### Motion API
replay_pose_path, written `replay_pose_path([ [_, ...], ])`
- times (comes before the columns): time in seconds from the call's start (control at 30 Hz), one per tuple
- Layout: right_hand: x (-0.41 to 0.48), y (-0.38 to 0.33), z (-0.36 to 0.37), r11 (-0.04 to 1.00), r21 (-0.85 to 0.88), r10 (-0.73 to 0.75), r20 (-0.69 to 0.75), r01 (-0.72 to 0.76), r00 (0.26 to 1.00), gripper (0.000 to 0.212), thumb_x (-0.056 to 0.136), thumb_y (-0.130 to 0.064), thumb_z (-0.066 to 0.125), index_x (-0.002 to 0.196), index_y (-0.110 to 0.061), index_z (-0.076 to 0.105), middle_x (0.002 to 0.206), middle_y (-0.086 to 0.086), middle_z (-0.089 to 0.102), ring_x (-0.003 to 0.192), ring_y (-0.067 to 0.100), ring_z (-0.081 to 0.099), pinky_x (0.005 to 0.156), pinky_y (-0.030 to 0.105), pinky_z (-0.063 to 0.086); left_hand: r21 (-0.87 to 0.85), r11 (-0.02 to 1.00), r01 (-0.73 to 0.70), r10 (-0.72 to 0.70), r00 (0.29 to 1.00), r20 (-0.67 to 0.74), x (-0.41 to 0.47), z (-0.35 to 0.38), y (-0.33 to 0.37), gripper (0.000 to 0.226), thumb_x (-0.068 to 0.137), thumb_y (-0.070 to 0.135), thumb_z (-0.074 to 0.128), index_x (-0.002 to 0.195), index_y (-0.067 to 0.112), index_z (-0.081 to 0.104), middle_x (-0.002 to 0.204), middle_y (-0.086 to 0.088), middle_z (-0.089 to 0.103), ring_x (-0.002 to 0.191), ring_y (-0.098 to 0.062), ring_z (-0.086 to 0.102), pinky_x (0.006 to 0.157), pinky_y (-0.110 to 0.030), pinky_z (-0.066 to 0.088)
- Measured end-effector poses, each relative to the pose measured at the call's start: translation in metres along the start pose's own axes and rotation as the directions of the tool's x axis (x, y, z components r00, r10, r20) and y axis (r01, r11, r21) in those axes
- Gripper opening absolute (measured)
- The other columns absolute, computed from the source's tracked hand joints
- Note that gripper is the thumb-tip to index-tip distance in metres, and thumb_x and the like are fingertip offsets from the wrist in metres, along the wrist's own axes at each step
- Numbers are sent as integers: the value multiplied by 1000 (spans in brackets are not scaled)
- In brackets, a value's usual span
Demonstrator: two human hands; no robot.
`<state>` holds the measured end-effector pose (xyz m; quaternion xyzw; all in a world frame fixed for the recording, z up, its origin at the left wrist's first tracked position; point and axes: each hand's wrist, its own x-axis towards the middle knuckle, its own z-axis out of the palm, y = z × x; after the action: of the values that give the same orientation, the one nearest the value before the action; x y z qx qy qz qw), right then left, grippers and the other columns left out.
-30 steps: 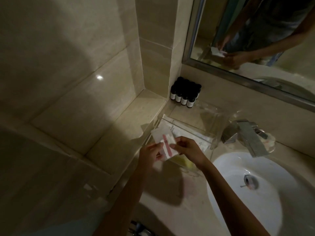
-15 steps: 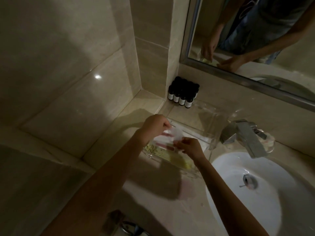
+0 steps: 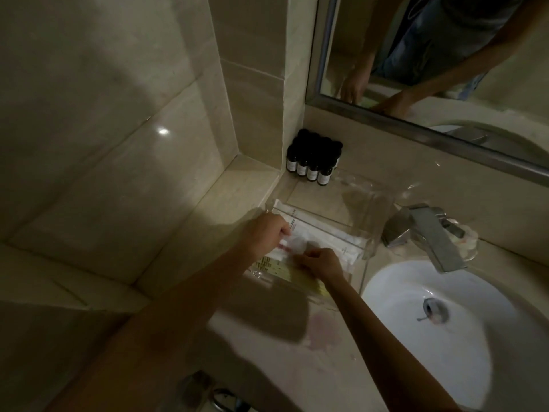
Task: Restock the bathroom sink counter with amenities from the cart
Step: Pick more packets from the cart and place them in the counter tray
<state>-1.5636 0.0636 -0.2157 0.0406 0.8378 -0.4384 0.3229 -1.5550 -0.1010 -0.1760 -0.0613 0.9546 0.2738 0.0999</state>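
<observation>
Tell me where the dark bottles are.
Head view: the dark bottles stand in the back left corner of the counter, below the mirror, behind the clear tray.

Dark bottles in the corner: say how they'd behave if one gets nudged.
The dark bottles look tall and narrow, so a nudged one would probably tip. They stand tightly packed, so neighbours might topple too. Being round, a fallen one would likely roll on the counter.

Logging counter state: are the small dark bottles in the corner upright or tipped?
Upright. The dark bottles stand caps up in a tight cluster, labels facing forward, none lying down.
</observation>
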Motion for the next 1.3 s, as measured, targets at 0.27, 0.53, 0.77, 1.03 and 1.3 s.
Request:
replay_pose_path([
  [0.27,3,2,6,994,-108,4,-50,-10,999,22,86,-37,69,75,-18,70,62,-8,60,57,2,54,50,17,35,140,987,-73,88,991,-103,-23,16,-15,25,92,7,53,109,18,69,115,3,62,104,-15,58,89,-25,46],
  [0.53,6,4,15,977,-210,11,-120,-36,993,25,85,-42,67,72,-21,67,75,0,69,69,14,64,59,24,45,124,991,-42,62,986,-158,-29,38,-19,24,95,13,50,109,21,67,117,2,59,105,-15,57,86,-19,36],
  [0.77,-6,5,16,968,-248,-98,-255,33,962,30,79,-53,70,82,-25,60,76,-6,63,67,9,59,56,22,42,65,997,-42,54,982,-182,-26,40,-19,28,92,8,52,113,19,67,118,2,60,105,-13,56,82,-15,32],
  [1.03,-18,19,19,594,-596,-715,-82,541,695,18,83,-13,69,99,-20,75,106,6,68,89,24,64,66,32,53,98,991,-93,102,991,-90,-44,49,-24,30,99,17,46,126,19,60,128,-1,59,111,-13,56,95,-20,40],
  [1.3,-19,16,20,640,-586,-654,-76,497,753,18,87,-15,66,102,-15,75,107,11,69,90,31,68,73,36,54,111,984,-136,150,980,-127,-62,50,-23,33,101,20,39,126,16,62,136,-7,55,129,-21,45,109,-33,34],
])
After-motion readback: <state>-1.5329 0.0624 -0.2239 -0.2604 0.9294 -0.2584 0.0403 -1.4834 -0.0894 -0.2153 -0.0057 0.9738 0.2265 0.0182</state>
